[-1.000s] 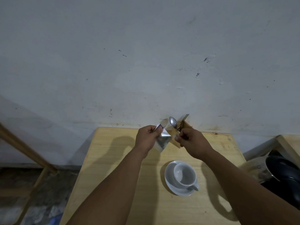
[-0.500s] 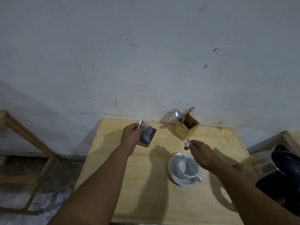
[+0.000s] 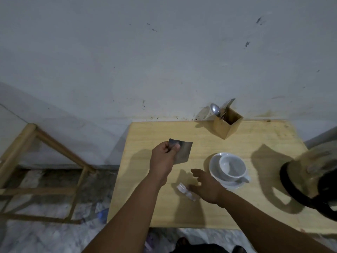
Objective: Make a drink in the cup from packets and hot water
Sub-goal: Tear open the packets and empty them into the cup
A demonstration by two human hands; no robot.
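My left hand (image 3: 164, 157) pinches a silver foil packet (image 3: 182, 152) by its top corner, above the left part of the wooden table (image 3: 200, 212). A torn-off white strip (image 3: 186, 192) lies on the table just left of my right hand (image 3: 206, 187), whose fingers are spread and hold nothing. To the right, an empty white cup (image 3: 231, 167) sits on a white saucer (image 3: 215, 170), handle pointing toward me and to the right.
A wooden box (image 3: 226, 126) holding a spoon (image 3: 215, 109) and more packets stands at the table's back edge by the wall. A kettle with a black handle (image 3: 310, 181) is at the right edge. A wooden frame (image 3: 45, 141) stands on the floor to the left.
Both hands separated and dropped from the box toward the table. My right hand carried the torn strip down left of the cup and let it go. The view has tilted downward.
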